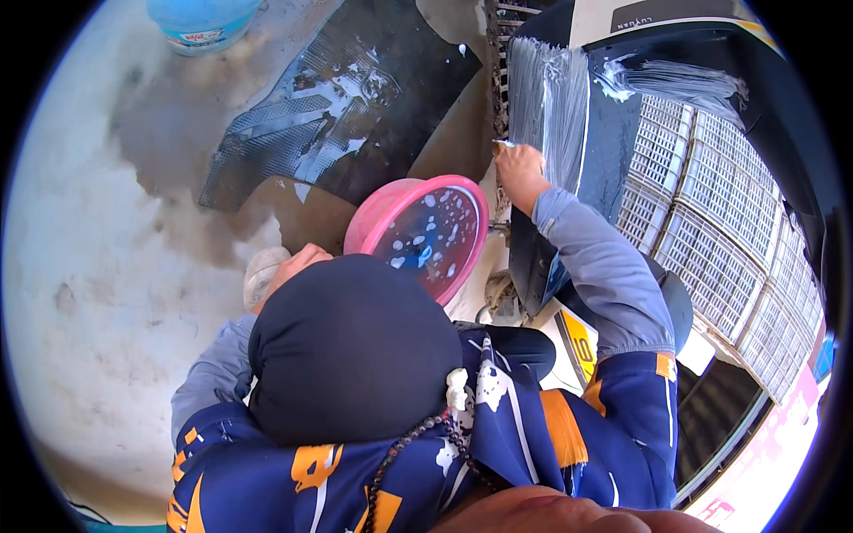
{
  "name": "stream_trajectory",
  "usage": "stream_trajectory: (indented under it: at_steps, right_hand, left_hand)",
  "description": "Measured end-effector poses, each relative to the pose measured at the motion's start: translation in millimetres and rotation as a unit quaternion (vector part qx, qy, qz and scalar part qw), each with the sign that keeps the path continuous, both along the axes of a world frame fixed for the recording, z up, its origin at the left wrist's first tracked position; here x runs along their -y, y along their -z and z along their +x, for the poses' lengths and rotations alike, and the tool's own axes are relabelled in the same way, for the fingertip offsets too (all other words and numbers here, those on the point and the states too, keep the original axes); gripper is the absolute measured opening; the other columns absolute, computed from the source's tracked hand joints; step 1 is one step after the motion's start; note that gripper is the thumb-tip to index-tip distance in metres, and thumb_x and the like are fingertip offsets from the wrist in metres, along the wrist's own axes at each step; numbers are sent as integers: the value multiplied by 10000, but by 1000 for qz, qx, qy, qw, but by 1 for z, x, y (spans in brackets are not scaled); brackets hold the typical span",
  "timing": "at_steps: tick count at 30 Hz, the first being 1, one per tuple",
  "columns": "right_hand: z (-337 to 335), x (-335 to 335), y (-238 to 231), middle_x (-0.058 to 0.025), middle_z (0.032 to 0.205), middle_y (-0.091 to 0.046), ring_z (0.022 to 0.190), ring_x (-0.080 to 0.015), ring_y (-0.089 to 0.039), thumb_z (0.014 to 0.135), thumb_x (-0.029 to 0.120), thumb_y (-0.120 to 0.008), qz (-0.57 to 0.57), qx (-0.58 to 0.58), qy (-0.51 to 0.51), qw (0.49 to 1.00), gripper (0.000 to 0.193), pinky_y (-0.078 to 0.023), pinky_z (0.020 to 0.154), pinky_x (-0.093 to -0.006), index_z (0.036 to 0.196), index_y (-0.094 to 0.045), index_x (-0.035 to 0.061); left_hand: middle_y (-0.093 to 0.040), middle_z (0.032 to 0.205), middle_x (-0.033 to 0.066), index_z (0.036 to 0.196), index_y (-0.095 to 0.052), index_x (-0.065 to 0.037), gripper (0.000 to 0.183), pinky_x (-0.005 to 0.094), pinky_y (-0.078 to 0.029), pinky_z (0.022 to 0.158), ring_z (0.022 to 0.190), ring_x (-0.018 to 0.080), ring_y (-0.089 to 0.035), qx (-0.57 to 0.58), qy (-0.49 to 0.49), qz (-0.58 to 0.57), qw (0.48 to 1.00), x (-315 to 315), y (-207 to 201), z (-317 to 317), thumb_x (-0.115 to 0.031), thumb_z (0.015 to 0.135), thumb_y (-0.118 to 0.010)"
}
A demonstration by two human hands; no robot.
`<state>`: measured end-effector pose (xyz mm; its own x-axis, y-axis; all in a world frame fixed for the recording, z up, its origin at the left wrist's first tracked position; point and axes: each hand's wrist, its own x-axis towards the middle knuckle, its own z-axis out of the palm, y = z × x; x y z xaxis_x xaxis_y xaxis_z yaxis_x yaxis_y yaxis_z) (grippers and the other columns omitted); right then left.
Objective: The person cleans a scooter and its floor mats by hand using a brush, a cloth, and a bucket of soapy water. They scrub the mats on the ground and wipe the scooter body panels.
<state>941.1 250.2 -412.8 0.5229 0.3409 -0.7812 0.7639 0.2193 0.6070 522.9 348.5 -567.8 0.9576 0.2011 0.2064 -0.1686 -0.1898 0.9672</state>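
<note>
My right hand (522, 173) is closed at the left edge of a black panel (609, 151) smeared with white foam (551, 102). A small whitish end shows past its fingertips; the hand covers the rest of what it holds. Foam streaks also cross the curved black part (684, 78) beyond. My left hand (300, 265) is low beside a pale shoe (260, 274), partly hidden behind my dark-clad knee (355, 346); its finger position is unclear. Between my hands stands a pink basin (378, 209) of dark liquid with white suds floating on it.
A wet black rubber mat (391, 98) with foam on it lies on the stained concrete floor (80, 222). A light blue bucket (204, 22) stands at the far left. White slatted crates (720, 204) are stacked at the right. A metal grate (500, 80) runs beside the panel.
</note>
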Motion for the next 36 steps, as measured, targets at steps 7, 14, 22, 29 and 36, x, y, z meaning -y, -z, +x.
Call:
stream_trajectory:
  at_steps: [7, 14, 22, 29, 36]
  right_hand:
    - [38, -76, -19, -32, 835, -714, 776, -209, -710, 937, 163, -555, 225, 23, -33, 974, 296, -540, 523, -370, 1216, -634, 106]
    - [-62, 72, -96, -166, 934, -735, 844, -367, -720, 949, 363, -607, 247, 32, 299, 921, 581, -572, 741, -481, 1492, -433, 253]
    - [-108, 108, -58, -217, 1181, -677, 1085, -282, -664, 880, 208, -702, 523, -223, 662, 488, 684, -494, 948, -329, 1487, -441, 30]
    - [-147, 88, -8, -200, 1271, -637, 1129, -271, -653, 944, 250, -621, 713, -262, 547, 352, 525, -493, 980, -354, 1386, -538, -21]
    - [-155, 189, 57, -163, 1250, -675, 1142, -284, -646, 971, 250, -593, 656, -33, 664, 356, 362, -475, 995, -359, 1250, -668, 31]
  left_hand:
    - [-619, 1012, 128, 1034, -635, -5, 181, 324, -510, 690, 834, 255, -642, -15, -9, -6, 1000, 8, -4, 0, 20, 867, -569]
    - [-619, 1011, 127, 1034, -635, -7, 181, 323, -510, 688, 829, 253, -644, -54, -40, -30, 997, 17, -11, 3, 23, 869, -568]
    - [-627, 963, 119, 1023, -636, -36, 210, 309, -512, 630, 705, 224, -659, -87, -30, 11, 996, 16, -9, 7, 82, 884, -531]
    - [-625, 915, 110, 994, -643, -19, 177, 299, -513, 629, 704, 191, -664, -162, -43, 33, 985, -3, -33, -1, 81, 905, -528]
    - [-634, 912, 97, 999, -650, -14, 195, 273, -509, 615, 689, 161, -652, -135, -35, 119, 983, -26, -37, -1, 95, 893, -528]
